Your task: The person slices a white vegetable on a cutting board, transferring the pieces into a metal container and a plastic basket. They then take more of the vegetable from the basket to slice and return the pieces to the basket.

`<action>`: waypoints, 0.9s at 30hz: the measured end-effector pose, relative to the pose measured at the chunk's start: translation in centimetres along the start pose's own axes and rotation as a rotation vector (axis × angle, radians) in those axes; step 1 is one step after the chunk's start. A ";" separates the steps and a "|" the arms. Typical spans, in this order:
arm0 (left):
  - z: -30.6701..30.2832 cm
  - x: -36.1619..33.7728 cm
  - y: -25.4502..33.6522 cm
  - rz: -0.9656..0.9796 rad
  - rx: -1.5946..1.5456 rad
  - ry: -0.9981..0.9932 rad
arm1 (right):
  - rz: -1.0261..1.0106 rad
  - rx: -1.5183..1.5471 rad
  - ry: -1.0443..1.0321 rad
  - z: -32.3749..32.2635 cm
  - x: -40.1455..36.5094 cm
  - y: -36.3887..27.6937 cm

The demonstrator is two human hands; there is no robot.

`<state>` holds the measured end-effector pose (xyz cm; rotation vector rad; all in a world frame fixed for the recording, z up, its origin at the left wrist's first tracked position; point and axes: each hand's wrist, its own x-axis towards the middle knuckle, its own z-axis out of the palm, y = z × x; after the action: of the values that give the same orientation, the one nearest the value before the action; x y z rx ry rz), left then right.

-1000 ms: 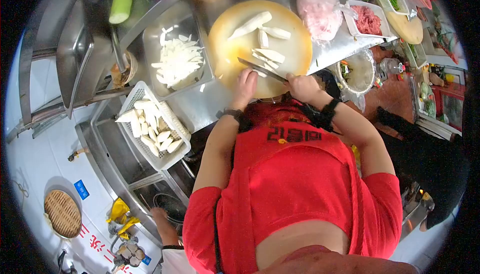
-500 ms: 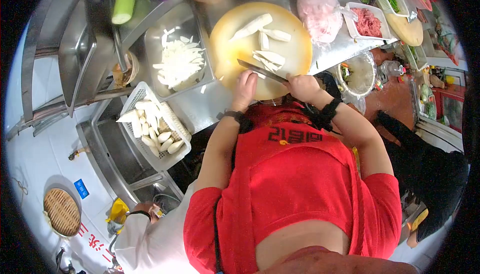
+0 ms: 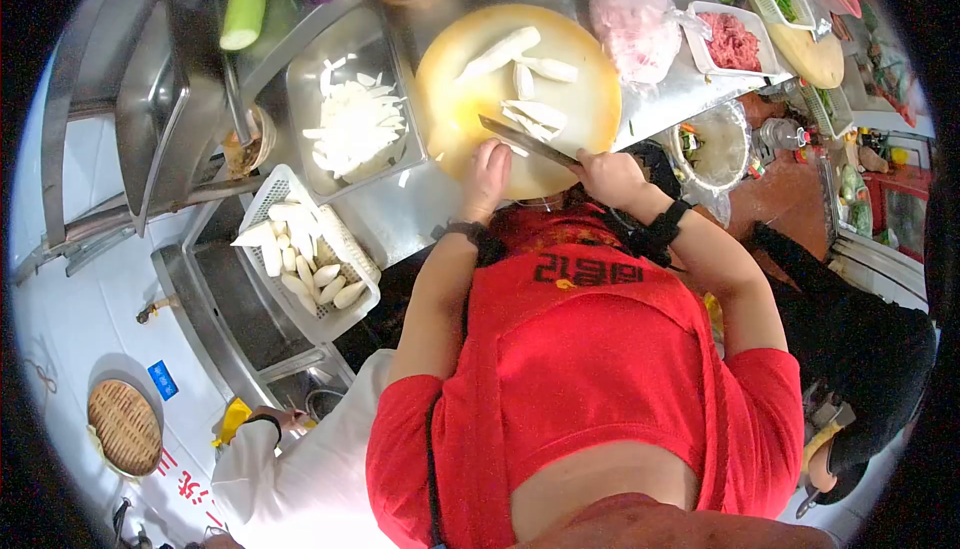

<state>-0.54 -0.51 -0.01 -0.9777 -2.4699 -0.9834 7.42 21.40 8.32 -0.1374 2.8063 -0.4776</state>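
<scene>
My right hand [image 3: 612, 179] grips the handle of a kitchen knife [image 3: 528, 141], its blade slanting left over the near half of the round cutting board [image 3: 440, 74]. My left hand [image 3: 486, 177] is closed, fingertips bent down at the board beside the blade. A bit of white vegetable [image 3: 518, 151] shows by those fingers; the rest is hidden. Farther up the board lie peeled white stalks, like water bamboo shoots [image 3: 510, 52], and a cut portion [image 3: 537, 117]. Left of the board, a steel tray [image 3: 415, 149] holds sliced white pieces [image 3: 360, 129].
A white plastic basket [image 3: 350, 314] of peeled shoots stands at the left by the sink [image 3: 235, 269]. Right of the board are a bag of pink contents [image 3: 632, 29] and a tray of minced meat [image 3: 733, 41]. Co-workers stand nearby, one in a white sleeve [image 3: 310, 469], another in black [image 3: 860, 359].
The knife and both hands have barely shifted. At the lower left, the co-worker's white-sleeved arm has moved, and at right the black-clothed person's hand has come further into view.
</scene>
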 end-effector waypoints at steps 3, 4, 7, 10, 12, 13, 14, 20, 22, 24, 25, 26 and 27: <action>0.1 -0.2 -0.2 0.005 -0.018 -0.017 | -0.028 -0.009 0.063 0.5 -0.5 0.5; 0.1 -0.2 -0.3 0.005 -0.018 -0.017 | -0.045 -0.018 0.073 0.6 -0.6 0.5; 0.2 -0.2 -0.3 0.012 -0.018 -0.018 | -0.038 -0.005 0.066 0.3 -0.6 -0.1; 0.0 -0.2 -0.1 -0.003 -0.023 -0.021 | 0.000 -0.020 -0.053 -0.9 -0.6 -0.8; 0.0 -0.1 0.0 -0.006 0.003 -0.001 | -0.008 -0.022 -0.055 -0.7 -0.5 -0.7; 0.1 -0.1 0.0 -0.006 0.002 -0.001 | -0.017 -0.024 -0.056 -0.5 -0.3 -0.6; 0.2 -0.1 -0.2 -0.004 -0.004 0.004 | -0.016 -0.024 -0.057 0.2 0.2 -0.5; -0.2 -0.1 0.0 -0.005 0.006 -0.002 | 0.023 -0.064 -0.044 1.0 1.6 -1.7; -0.5 0.2 0.1 -0.003 0.004 -0.001 | -0.010 0.007 -0.038 0.2 1.4 -1.2; -0.3 -0.1 0.1 -0.020 -0.033 -0.018 | 0.005 0.008 -0.038 0.1 0.7 -0.8; 0.0 -0.3 -0.1 -0.025 -0.035 -0.018 | 0.023 0.014 -0.041 0.1 0.3 -0.7; 0.2 -0.3 -0.2 -0.014 -0.039 0.003 | 0.023 0.012 -0.047 0.0 0.0 -0.6; 0.3 -0.4 -0.3 -0.001 -0.042 0.024 | 0.028 0.017 -0.057 -0.2 -0.2 -0.6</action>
<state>-0.47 -0.62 -0.56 -0.9715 -2.4395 -1.0455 7.61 20.91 8.75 -0.1065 2.7440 -0.4825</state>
